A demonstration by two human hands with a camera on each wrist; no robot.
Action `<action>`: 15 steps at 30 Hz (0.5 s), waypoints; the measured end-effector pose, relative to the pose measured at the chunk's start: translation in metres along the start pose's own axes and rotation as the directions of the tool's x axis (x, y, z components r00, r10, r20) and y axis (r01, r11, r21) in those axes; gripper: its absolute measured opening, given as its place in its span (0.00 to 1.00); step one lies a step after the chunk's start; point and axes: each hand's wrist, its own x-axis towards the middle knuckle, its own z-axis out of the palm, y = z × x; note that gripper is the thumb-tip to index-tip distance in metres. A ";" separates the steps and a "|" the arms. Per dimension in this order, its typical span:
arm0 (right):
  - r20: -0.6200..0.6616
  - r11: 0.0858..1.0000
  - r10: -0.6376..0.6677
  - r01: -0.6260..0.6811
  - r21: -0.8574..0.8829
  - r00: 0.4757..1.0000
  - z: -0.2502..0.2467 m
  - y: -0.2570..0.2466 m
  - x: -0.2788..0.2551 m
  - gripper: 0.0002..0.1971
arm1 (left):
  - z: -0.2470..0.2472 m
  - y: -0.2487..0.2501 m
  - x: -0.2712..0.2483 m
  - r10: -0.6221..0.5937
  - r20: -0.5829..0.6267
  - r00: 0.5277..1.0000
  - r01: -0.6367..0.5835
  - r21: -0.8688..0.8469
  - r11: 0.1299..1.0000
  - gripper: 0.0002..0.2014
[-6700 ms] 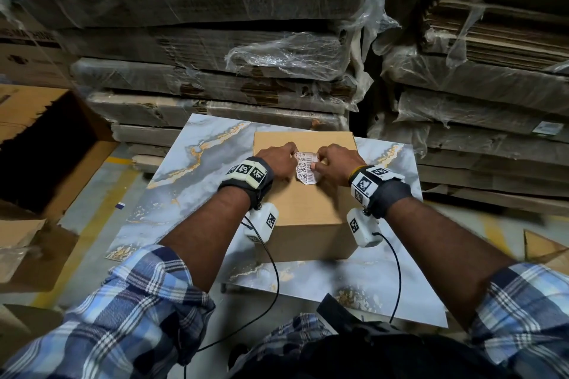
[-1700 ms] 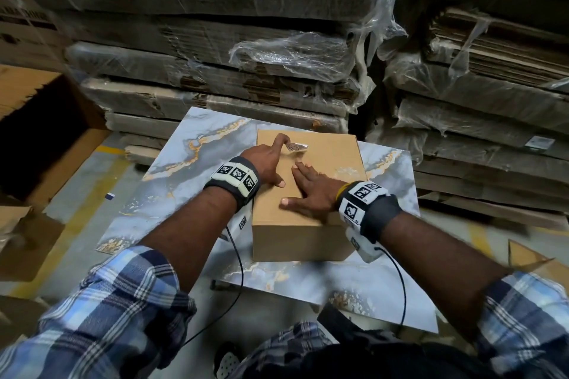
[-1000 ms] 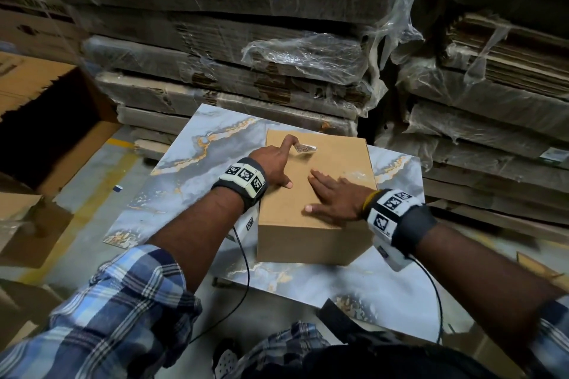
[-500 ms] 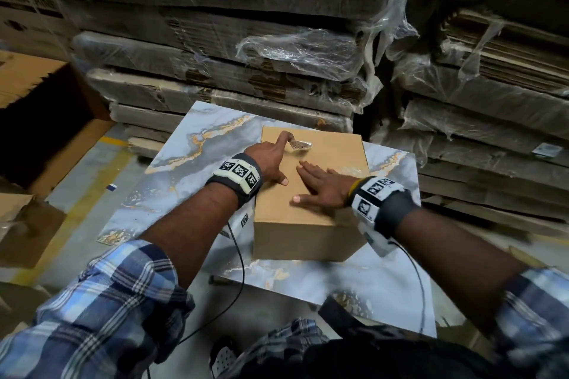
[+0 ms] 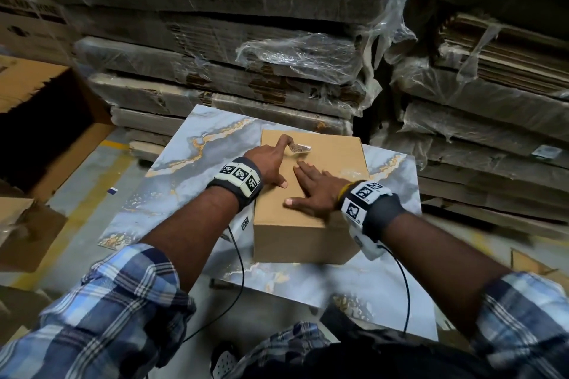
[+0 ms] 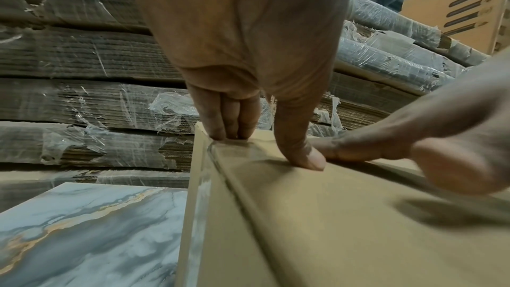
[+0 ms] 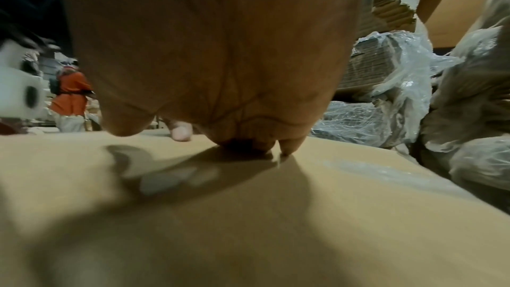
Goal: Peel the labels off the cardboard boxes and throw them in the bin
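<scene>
A plain brown cardboard box point(image 5: 332, 163) stands on a marble-patterned slab point(image 5: 191, 188). My left hand point(image 5: 271, 163) is at the box's far left corner. Its index finger is bent up, and a small curled label point(image 5: 299, 149) hangs from the fingertip, lifted off the box. In the left wrist view the thumb and the other curled fingers of the left hand point(image 6: 248, 51) touch the box top point(image 6: 331, 226). My right hand point(image 5: 314, 191) lies flat on the box lid with straight, spread fingers. The right wrist view shows its palm point(image 7: 209, 51) low over the cardboard point(image 7: 248, 215).
Plastic-wrapped stacks of flattened cardboard point(image 5: 246, 55) wall in the back and the right point(image 5: 492, 101). A large open carton point(image 5: 40, 132) stands on the floor at the left, with cardboard scraps point(image 5: 24, 234) in front. A person in orange point(image 7: 70, 93) stands far off.
Earlier both hands picked at the label stuck on the box lid. Now it is off the box on my left index finger, and my right hand lies flat. Over the last second, barely anything moved.
</scene>
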 end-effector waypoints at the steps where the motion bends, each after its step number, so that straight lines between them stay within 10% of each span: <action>1: -0.001 1.000 -0.005 0.005 0.009 1.000 0.001 -0.003 -0.001 0.52 | 0.000 0.000 0.000 -0.003 0.003 1.000 0.003 0.000 1.000 0.46; 15: 0.000 0.998 -0.036 0.036 0.056 0.999 0.006 -0.001 -0.007 0.54 | 0.005 -0.002 -0.002 -0.007 -0.052 0.999 0.007 0.000 1.000 0.46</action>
